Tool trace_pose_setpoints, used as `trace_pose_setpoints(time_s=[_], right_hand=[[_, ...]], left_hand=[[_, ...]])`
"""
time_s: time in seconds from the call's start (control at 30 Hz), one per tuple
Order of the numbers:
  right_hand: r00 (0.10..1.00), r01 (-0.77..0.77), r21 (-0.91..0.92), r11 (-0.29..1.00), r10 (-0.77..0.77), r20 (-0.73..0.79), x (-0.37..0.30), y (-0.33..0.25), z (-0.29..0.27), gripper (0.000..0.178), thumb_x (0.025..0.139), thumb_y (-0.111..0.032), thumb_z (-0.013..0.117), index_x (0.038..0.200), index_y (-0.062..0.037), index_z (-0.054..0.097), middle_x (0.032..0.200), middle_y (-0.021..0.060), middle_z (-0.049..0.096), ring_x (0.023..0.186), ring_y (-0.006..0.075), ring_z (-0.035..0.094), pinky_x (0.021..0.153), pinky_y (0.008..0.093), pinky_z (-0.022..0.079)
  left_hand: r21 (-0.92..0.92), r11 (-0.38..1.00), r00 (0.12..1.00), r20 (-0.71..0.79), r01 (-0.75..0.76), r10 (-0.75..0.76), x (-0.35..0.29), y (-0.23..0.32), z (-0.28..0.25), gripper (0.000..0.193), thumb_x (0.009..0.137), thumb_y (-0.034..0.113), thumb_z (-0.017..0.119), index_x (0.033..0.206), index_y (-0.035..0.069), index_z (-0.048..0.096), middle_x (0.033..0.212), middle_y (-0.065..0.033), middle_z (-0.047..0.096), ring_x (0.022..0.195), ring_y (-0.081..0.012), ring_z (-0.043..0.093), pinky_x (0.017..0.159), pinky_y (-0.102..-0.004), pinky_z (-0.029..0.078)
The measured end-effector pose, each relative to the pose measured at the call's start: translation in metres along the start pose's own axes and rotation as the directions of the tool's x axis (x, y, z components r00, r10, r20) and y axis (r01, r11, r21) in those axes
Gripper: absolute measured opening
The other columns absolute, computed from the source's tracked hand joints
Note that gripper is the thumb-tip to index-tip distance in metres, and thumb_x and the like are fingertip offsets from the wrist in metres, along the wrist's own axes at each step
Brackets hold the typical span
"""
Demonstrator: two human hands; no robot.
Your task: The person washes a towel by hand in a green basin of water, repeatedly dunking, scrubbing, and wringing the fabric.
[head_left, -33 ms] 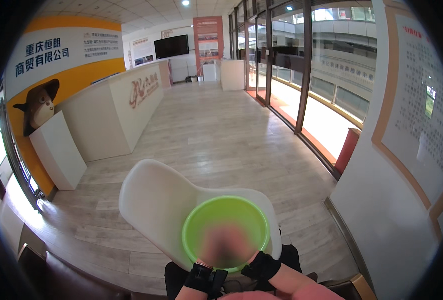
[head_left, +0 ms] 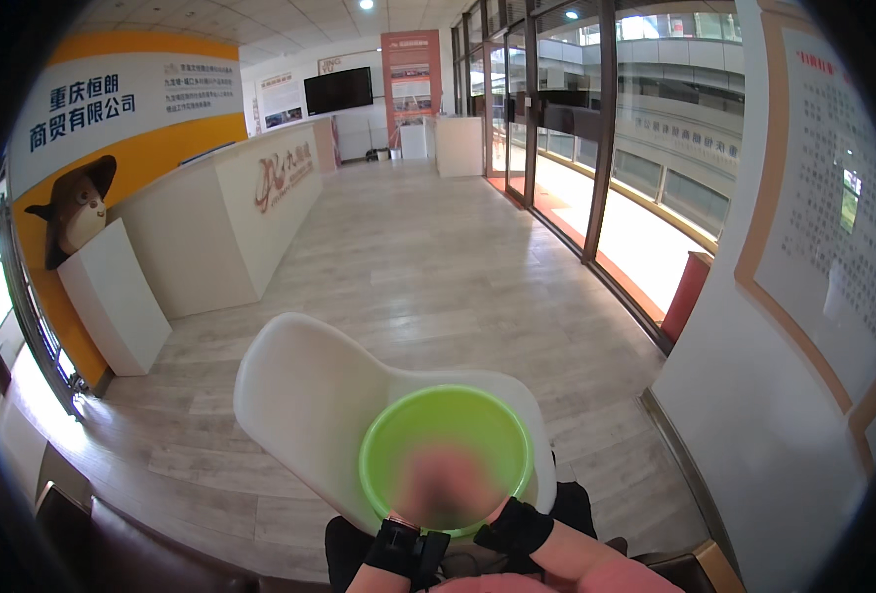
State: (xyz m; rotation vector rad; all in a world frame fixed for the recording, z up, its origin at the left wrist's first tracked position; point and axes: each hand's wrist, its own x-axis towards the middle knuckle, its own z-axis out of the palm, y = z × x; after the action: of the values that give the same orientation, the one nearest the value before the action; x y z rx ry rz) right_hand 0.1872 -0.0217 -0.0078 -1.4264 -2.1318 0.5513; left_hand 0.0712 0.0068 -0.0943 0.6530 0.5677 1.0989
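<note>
A round light-green plastic basin [head_left: 383, 435] rests on the seat of a white moulded chair [head_left: 304, 390] in front of my knees. Both forearms reach in over its near rim, with black bands around the wrists. Inside the basin, my left hand [head_left: 416, 494] and my right hand [head_left: 480, 491] are close together, low in its near half. A soft pinkish blur covers them, so the fingers cannot be made out. Whether anything lies between or under the hands is hidden too.
A brown leather seat [head_left: 161, 539] edges the lower left. The white wall [head_left: 754, 425] stands close on my right, with glass doors [head_left: 517, 119] beyond. Ahead left are a white pedestal [head_left: 122, 296] holding a mascot figure [head_left: 80, 212] and a long reception counter [head_left: 235, 222].
</note>
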Motion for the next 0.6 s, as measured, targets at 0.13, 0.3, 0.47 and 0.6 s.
trace_pose_setpoints(time_s=[0.13,0.3,0.47,0.6], right_hand=[[0.997,-0.010,-0.158,0.987,0.021,0.071,0.011,-0.007,0.012,0.030,0.082,-0.022,0.044,0.100,-0.0004,0.055,0.095,0.0172,0.060,0.080,0.0338,0.058,0.069,0.0463,0.044],[0.986,-0.050,-0.238,0.970,0.010,-0.167,0.016,0.010,0.007,0.022,0.080,-0.026,0.054,0.089,-0.0076,0.062,0.071,0.0154,0.060,0.066,0.0307,0.059,0.059,0.0386,0.046],[0.888,0.121,0.067,0.990,-0.078,-0.453,0.007,-0.033,0.020,0.013,0.076,-0.019,0.058,0.070,-0.0084,0.058,0.062,0.0135,0.057,0.058,0.0301,0.057,0.051,0.0399,0.044],[0.845,0.112,-0.493,0.863,-0.344,-0.410,0.034,0.056,0.029,0.022,0.083,-0.019,0.053,0.066,-0.0047,0.054,0.061,0.0145,0.054,0.057,0.0313,0.055,0.050,0.0408,0.041]], left_hand=[[0.023,0.999,0.999,-0.011,-0.033,0.034,-0.006,-0.004,-0.002,0.035,0.092,0.030,0.042,0.114,0.004,0.049,0.103,-0.0064,0.056,0.085,-0.0150,0.055,0.068,-0.0278,0.047],[0.108,0.982,0.980,-0.111,-0.152,0.164,-0.011,-0.011,-0.008,0.031,0.091,0.029,0.043,0.108,0.005,0.052,0.097,-0.0049,0.056,0.080,-0.0135,0.054,0.065,-0.0263,0.045],[0.199,0.962,0.968,-0.127,-0.189,0.216,-0.007,-0.011,0.002,0.027,0.090,0.027,0.045,0.102,0.006,0.055,0.091,-0.0034,0.057,0.075,-0.0120,0.054,0.062,-0.0248,0.044],[0.113,0.993,0.943,-0.332,0.017,0.022,0.003,-0.006,0.029,0.027,0.088,0.026,0.049,0.090,0.001,0.058,0.079,-0.0017,0.057,0.067,-0.0097,0.050,0.056,-0.0264,0.040]])
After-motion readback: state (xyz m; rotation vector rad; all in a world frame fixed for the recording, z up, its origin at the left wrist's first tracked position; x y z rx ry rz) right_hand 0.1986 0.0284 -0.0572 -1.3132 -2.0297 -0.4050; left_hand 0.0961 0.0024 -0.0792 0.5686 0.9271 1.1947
